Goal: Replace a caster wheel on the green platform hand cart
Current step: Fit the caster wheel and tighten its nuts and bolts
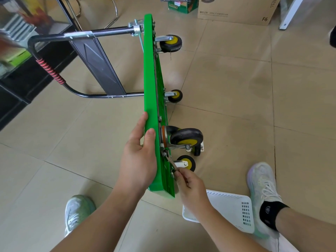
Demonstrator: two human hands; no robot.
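The green platform cart [150, 79] stands on its long edge on the tiled floor, wheels pointing right, black handle [54, 73] out to the left. My left hand [138, 153] grips the near upper edge of the platform, thumb over the rim. My right hand [189, 184] pinches a small metal wrench [170, 161] whose head sits at a bolt by the nearest swivel caster [185, 138]. A lower near caster [187, 162] and two far casters [171, 43] [175, 96] stay mounted. A loose black caster [198, 150] lies on the floor behind.
A white perforated plastic basket [231, 208] lies on the floor by my right foot [261, 186]. My left foot [78, 211] is at lower left. Cardboard boxes [236, 10] stand at the back, a dark cabinet [21, 57] on the left.
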